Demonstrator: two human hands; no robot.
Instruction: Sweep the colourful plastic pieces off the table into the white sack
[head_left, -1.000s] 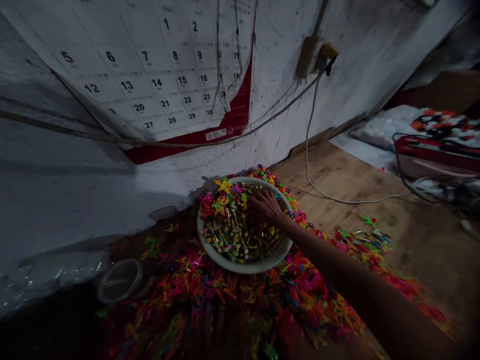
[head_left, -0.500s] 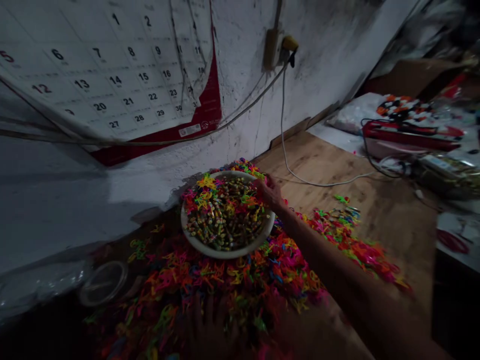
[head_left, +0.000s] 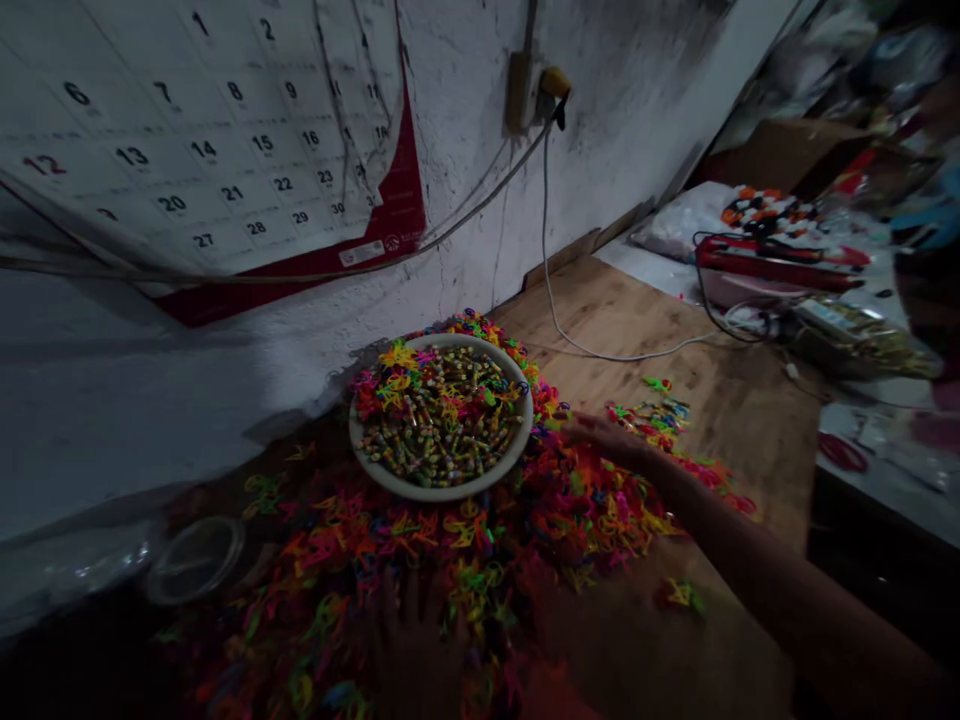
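At the far left, a crumpled clear plastic bag (head_left: 82, 565) is seen in dim light, with a round clear plastic lid (head_left: 196, 558) set just beside it. Above them, a large white paper calendar with a red lower border (head_left: 225, 150) is hung on a stained white wall (head_left: 465, 150) and is crossed by a thin brown cable (head_left: 285, 276). Loose, looped, multicoloured plastic pieces (head_left: 401, 540) are strewn in a wide pile over a light-brown wooden worktop (head_left: 750, 440). On the near part of this pile the left hand (head_left: 416, 640) is laid, its fingers spread; much of it is lost in shadow. Beyond it, a round pale bowl (head_left: 442, 492) is ringed by the pile and filled with short, striped, greenish-yellow sticks (head_left: 439, 440), over which bright looped pieces are scattered, mostly towards its left side. Just right of the bowl, apart from its rim, the right hand (head_left: 607, 440) is held low at the pile, its fingers stretched leftward; whether anything is pinched by them cannot be told. Farther right, a white cable (head_left: 637, 358) is laid in a curve, and a clear plastic bag of gold-coloured pieces (head_left: 855, 335) is placed near a long red object (head_left: 780, 258)
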